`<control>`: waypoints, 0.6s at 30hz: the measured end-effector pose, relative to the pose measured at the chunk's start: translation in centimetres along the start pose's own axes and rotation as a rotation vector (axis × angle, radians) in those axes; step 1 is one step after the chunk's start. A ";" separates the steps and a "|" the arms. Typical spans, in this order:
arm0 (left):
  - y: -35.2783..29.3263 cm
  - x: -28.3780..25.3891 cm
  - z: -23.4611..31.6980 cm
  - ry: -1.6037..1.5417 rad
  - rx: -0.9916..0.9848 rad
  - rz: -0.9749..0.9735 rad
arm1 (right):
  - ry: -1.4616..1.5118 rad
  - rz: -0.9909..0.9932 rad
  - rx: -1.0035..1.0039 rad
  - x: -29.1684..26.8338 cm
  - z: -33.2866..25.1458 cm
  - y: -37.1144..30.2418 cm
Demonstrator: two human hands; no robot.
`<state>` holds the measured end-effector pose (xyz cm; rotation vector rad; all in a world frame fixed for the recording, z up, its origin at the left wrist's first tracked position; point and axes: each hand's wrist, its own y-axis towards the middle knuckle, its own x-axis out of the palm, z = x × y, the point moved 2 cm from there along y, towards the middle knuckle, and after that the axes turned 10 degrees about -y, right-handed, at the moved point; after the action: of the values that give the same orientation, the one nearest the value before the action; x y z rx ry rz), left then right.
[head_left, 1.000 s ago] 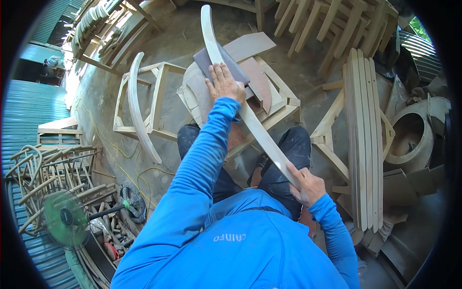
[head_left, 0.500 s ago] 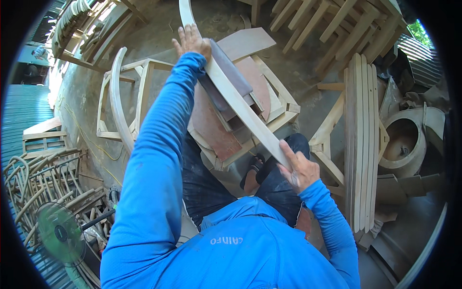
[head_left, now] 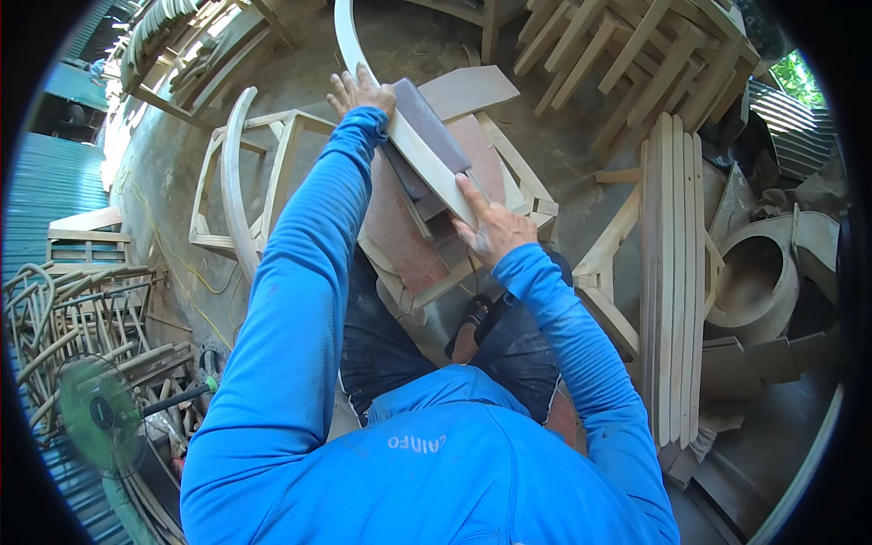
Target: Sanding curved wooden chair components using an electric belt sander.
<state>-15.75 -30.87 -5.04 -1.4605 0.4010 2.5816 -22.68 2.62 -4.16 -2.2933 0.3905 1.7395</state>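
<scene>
A long curved wooden strip [head_left: 422,159] slants across the middle, its far end running up past the top edge. My left hand [head_left: 361,94] lies over its upper part, fingers spread and palm against the wood. At the near end, my right hand [head_left: 493,225] grips the strip, with the index finger stretched along it. The strip rests along the side of a grey-purple block [head_left: 434,125] that looks like a sanding belt. Beneath that, a reddish board [head_left: 422,259] lies on a pale wooden frame [head_left: 522,168] between my knees.
Left stand a curved wooden piece [head_left: 234,173] and an open wooden frame [head_left: 289,173]. Several long slats [head_left: 672,282] lean at the right, near a round pale drum-like housing [head_left: 749,277]. Stacked wooden frames [head_left: 636,54] are at the far right. A green fan [head_left: 102,413] stands lower left.
The curved wooden strip has slid away from me and to the left, along the grey-purple block. My right hand has travelled with its near end; my left hand stays almost where it was.
</scene>
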 end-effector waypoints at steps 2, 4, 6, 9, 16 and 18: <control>-2.7 -0.3 0.1 0.018 -0.006 -0.002 | 0.015 0.015 -0.025 -0.2 0.7 -2.5; -6.5 -0.3 0.5 0.014 0.014 0.033 | 0.043 -0.014 -0.025 -0.8 1.6 -5.9; -10.9 0.2 2.4 -0.010 -0.004 0.007 | -0.005 0.115 -0.058 -1.2 3.2 -9.5; -15.5 -0.1 3.6 -0.015 -0.018 -0.017 | 0.060 0.239 -0.166 -2.4 3.7 -13.1; -14.8 0.1 3.7 0.006 0.033 -0.046 | 0.002 0.329 -0.186 -2.3 2.9 -13.1; -12.3 0.6 3.3 -0.012 0.051 -0.035 | -0.016 0.320 -0.167 -2.0 2.1 -10.8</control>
<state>-15.62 -18.17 -5.90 -1.4222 0.4323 2.5329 -21.28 13.63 -2.50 -2.4382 0.6645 2.0064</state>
